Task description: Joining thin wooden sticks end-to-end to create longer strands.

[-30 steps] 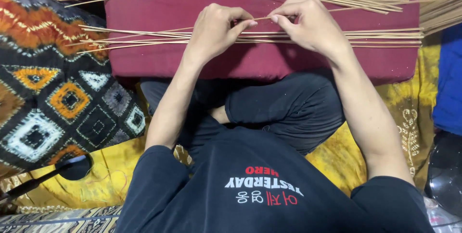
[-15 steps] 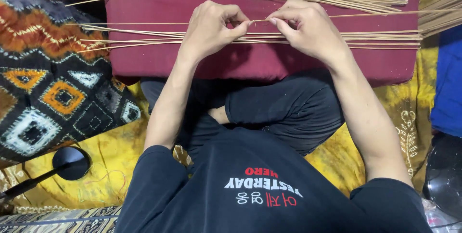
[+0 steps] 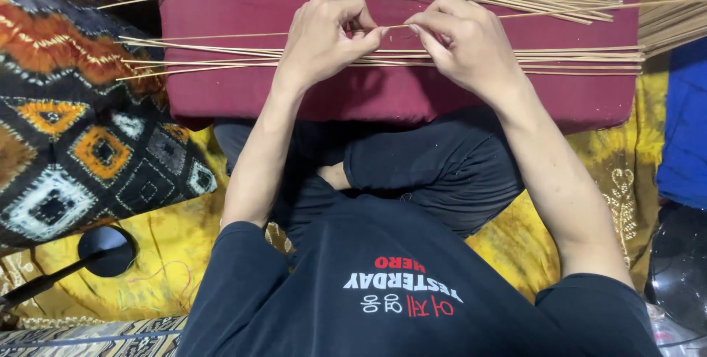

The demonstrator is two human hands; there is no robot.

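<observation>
Both hands pinch one thin bamboo stick (image 3: pixel 398 27) above the maroon cushion (image 3: pixel 368 95): the left hand (image 3: pixel 324 36) and right hand (image 3: pixel 464 44) each close thumb and forefinger on it, over a row of sticks (image 3: pixel 221 51).

patterned batik cushion in black, orange and white diamond motifs (image 3: pixel 81 136), lying at the left, overlapping the yellow cloth. yellow printed cloth with pale floral tracing (image 3: pixel 169 254), spread over the floor under everything, also showing at the right edge. round black disc on a thin black stem (image 3: pixel 107 252), resting on the yellow cloth just below the cushion. blue fabric (image 3: pixel 685 128), upright at the right edge. dark rounded glossy object (image 3: pixel 681 268), lower right corner, partly cut off; kind not clear. striped woven mat (image 3: pixel 88 336), along the bottom left edge.
</observation>
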